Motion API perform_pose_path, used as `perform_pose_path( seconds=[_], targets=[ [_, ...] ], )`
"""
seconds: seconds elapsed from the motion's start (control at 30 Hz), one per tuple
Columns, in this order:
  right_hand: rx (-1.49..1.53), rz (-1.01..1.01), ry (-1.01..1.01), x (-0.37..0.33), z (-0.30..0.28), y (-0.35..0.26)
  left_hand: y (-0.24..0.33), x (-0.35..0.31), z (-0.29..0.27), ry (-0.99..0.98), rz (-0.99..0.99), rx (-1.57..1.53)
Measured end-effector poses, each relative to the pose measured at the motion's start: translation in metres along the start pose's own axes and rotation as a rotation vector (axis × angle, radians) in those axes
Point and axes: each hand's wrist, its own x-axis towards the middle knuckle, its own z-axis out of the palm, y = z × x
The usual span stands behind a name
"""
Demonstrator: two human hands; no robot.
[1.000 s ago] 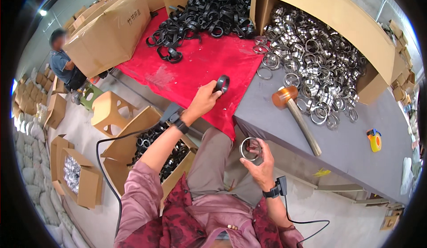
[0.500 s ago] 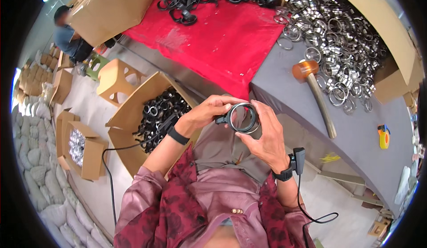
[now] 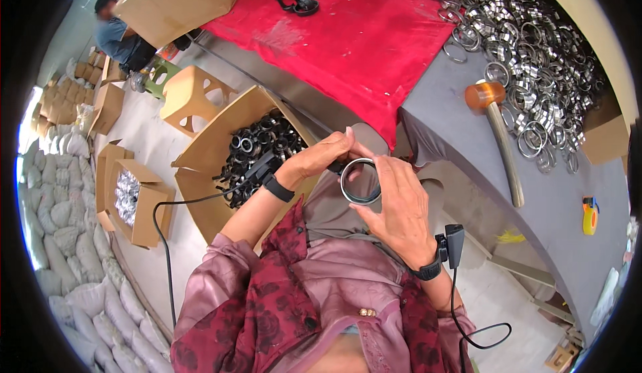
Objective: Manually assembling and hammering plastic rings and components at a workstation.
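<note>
Held in front of my lap is a black ring with a silver metal ring (image 3: 344, 187) at its rim. The fingers of my left hand (image 3: 326, 155) pinch it at its upper left, around a dark tab that they partly hide. My right hand (image 3: 402, 209) grips the opposite side, thumb at the lower edge and fingers over the top. The ring's opening faces up toward me at a tilt. A carton (image 3: 194, 196) holding many similar black rings (image 3: 271, 135) stands on the floor beside my left forearm.
Ahead, a red cloth (image 3: 341, 52) bears more black rings (image 3: 299, 2). On the grey-covered table at right are a heap of silver rings (image 3: 545, 72), a mallet (image 3: 503, 142) with an amber head, and a yellow tape measure (image 3: 590, 216). Behind a beige stool (image 3: 190, 99), another person (image 3: 120, 35) sits far left.
The ring has turned in my hands, so its silver rim now faces me more. My left hand has shifted its grip at the tab. The whole view has moved slightly.
</note>
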Motion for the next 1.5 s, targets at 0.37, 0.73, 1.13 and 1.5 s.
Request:
perform_pose_path(
  seconds=[0.37, 0.73, 1.13, 1.5],
  targets=[
    [0.081, -0.027, -0.069, -0.004, 0.007, 0.006, -0.003, 0.000, -0.008, -0.106, -0.098, 0.116],
    [0.040, -0.025, -0.126, -0.003, 0.008, 0.002, -0.008, 0.003, -0.009, -0.105, -0.118, 0.093],
    [0.003, -0.002, -0.148, -0.002, 0.010, 0.004, -0.009, 0.005, -0.020, -0.296, -0.068, 0.097],
    [0.027, 0.013, -0.171, -0.002, 0.013, 0.010, -0.003, 0.004, -0.019, -0.298, -0.082, 0.073]
  ],
)
